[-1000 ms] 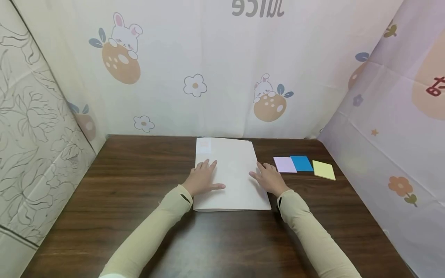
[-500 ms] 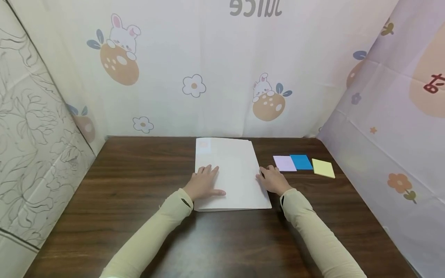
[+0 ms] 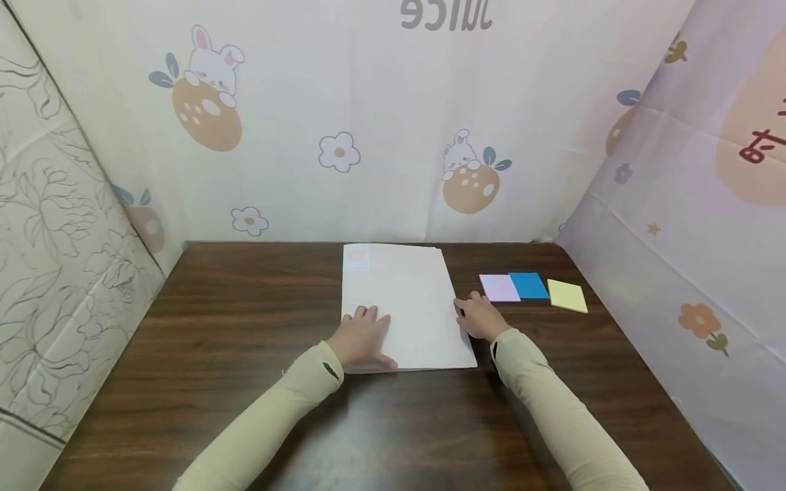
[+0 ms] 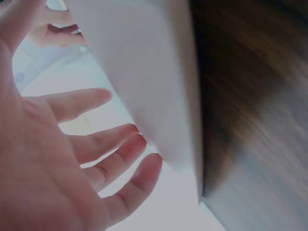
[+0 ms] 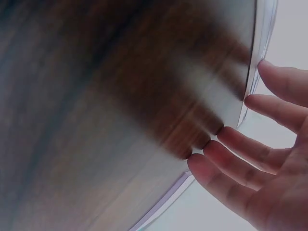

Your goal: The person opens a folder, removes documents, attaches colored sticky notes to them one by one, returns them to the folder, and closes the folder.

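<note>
A white paper folder (image 3: 411,293) with layered edges lies flat on the dark table, a pale square with a faint orange mark at its far left corner. My left hand (image 3: 362,335) rests spread on its near left part, thumb toward the front edge. In the left wrist view, the fingertips (image 4: 151,161) lie along the folder's surface. At the right edge is my right hand (image 3: 481,317), its thumb and index fingertip right at the layered edge in the right wrist view. The other fingertips (image 5: 197,161) of that hand touch the wood.
To the right of the folder lie a lilac sticky note pad (image 3: 499,288), a blue pad (image 3: 528,285) beside it and a yellow pad (image 3: 568,295) further right. A printed curtain (image 3: 276,123) hangs behind the wooden table (image 3: 258,293), with more fabric at both sides.
My left hand has slid toward the folder's front edge. My right hand has drawn back from over the folder to its right edge, fingers closer together. The folder has stayed put.
</note>
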The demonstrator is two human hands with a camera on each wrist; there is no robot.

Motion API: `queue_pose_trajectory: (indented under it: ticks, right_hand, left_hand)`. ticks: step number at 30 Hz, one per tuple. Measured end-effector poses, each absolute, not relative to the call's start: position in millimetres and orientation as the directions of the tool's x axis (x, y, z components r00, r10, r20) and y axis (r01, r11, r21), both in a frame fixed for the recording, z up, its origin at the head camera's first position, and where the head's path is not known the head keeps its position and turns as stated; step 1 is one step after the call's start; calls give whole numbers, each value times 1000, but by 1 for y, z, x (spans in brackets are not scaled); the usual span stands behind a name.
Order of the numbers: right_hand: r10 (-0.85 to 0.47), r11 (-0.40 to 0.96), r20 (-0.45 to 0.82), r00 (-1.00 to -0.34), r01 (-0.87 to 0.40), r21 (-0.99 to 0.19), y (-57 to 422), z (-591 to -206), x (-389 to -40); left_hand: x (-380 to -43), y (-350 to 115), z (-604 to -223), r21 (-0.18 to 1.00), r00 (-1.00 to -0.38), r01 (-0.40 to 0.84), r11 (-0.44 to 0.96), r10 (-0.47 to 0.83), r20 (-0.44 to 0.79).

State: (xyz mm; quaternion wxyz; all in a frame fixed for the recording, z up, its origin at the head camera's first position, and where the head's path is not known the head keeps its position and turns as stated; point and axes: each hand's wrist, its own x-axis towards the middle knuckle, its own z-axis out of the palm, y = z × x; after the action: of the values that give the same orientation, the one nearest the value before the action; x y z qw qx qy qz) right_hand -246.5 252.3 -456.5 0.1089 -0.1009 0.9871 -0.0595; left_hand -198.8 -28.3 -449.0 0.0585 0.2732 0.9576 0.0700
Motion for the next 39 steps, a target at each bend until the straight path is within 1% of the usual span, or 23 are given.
queue_pose_trajectory:
  ticks: [7, 15, 24, 30, 33, 36, 37, 39]
  right_hand:
    - [-196, 973, -207, -959, -164, -162, 253, -453, -248]
    - [-186, 971, -224, -957, -145, -188, 254, -451, -248]
    - [-190, 969, -226, -955, -146, -197, 254, -455, -251]
    - [-223, 953, -183, -958, -175, -246, 256, -455, -251]
    - [-241, 940, -140, -960, -195, -280, 259, -455, -252]
    - [-249, 919, -112, -962, -198, -340, 261, -455, -252]
    - [-264, 911, -103, -959, -213, -352, 260, -455, -252]
    - [-327, 896, -75, -942, -284, -341, 258, -457, -253]
  left_hand:
    - [-189, -25, -449, 114, -835, 535, 837, 545, -81]
    - [-178, -20, -448, 56, -851, 524, 850, 525, 8]
    - [-165, -23, -446, 43, -842, 537, 842, 532, 90]
    - [-159, -26, -444, 40, -823, 558, 829, 547, 154]
    - [-157, -27, -443, 41, -801, 581, 813, 561, 209]
    - [-155, -30, -443, 58, -776, 603, 795, 569, 270]
    - [-154, -31, -443, 70, -770, 610, 790, 569, 289]
    - [-153, -33, -444, 98, -764, 616, 782, 563, 314]
